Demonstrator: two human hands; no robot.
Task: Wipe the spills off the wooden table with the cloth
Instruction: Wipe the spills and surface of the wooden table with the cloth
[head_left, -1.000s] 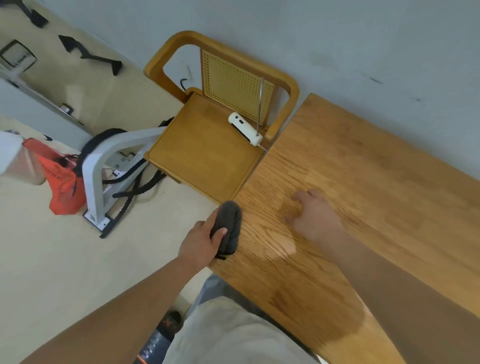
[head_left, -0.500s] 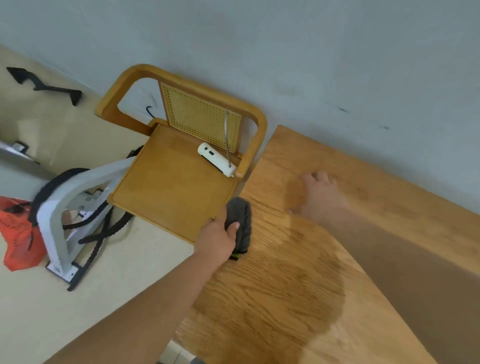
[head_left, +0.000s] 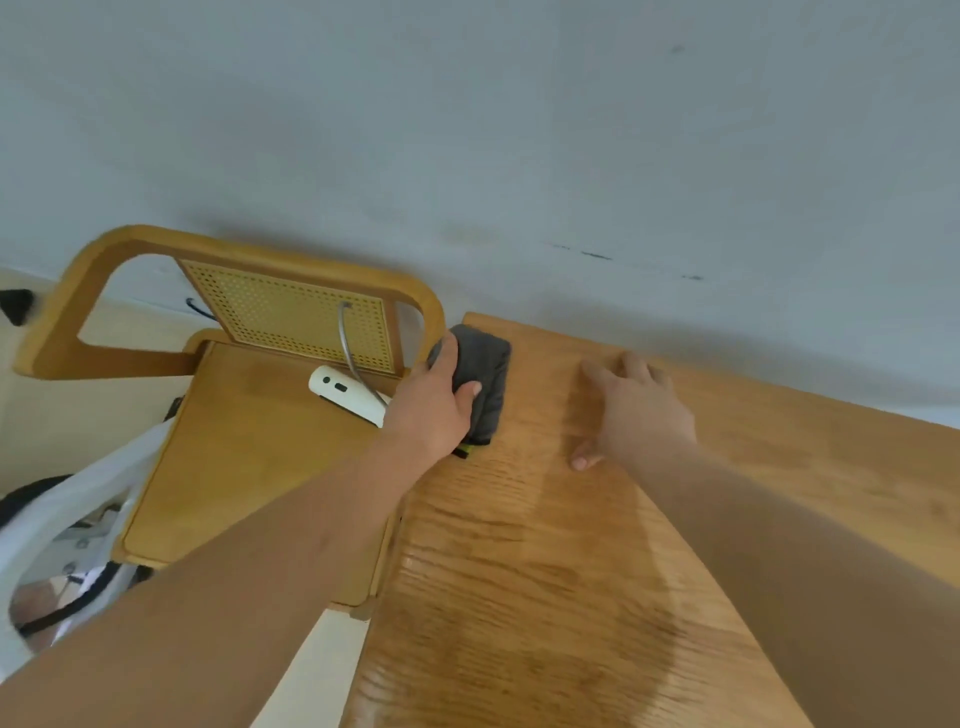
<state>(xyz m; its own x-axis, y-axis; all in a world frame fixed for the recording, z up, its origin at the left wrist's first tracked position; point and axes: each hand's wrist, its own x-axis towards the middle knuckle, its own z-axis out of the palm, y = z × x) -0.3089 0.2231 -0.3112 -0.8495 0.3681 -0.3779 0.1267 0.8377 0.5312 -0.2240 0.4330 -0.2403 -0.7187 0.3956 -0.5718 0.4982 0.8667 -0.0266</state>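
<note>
While the left hand (head_left: 434, 410) grips a folded dark-grey cloth (head_left: 485, 374) on the light wooden table (head_left: 519, 571) at its far corner, the right hand (head_left: 641, 415) lies flat, fingers spread, just right of it; apparently mid-wipe, a stroke toward the body seems due

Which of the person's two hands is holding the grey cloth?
The left hand, which grips the folded grey cloth at the far corner of the wooden table. The right hand rests on bare wood, holding nothing.

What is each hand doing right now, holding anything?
Left hand: grips the grey cloth on the wooden table.
Right hand: open, fingers resting on the table, holding nothing.
</note>
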